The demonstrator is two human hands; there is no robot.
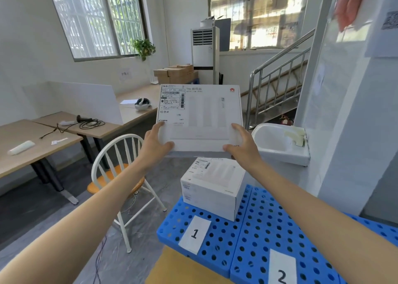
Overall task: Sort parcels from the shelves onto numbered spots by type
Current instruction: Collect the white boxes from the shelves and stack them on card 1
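White cardboard parcel [200, 115], flat and wide, is held up in the air ahead of the person, with its printed face and shipping label turned toward the camera. The left hand [157, 143] grips the parcel's lower left corner, with its fingers wrapped round the edge. The right hand [241, 146] grips the lower right corner in the same manner. Both arms are extended forward.

A second white parcel [212, 186], also bearing a shipping label, rests on a blue perforated panel [217, 244]. It sits just behind a paper label marked "1" [195, 234]. The held parcel is above this second parcel and apart from it. A paper label marked "2" [282, 270] lies on the adjoining blue panel to the right.

A white spindle-back chair [116, 171] with an orange seat stands on the floor, left of the panels. Beyond it, a wooden tabletop [32, 154] carries black cables and small white items. A white headset [142, 104] lies on the farther tabletop. A white sink [277, 143] is mounted at right, near a metal stair railing [277, 72]. Brown cartons [174, 72] are stacked beside a standing air conditioner [204, 53] under the windows.
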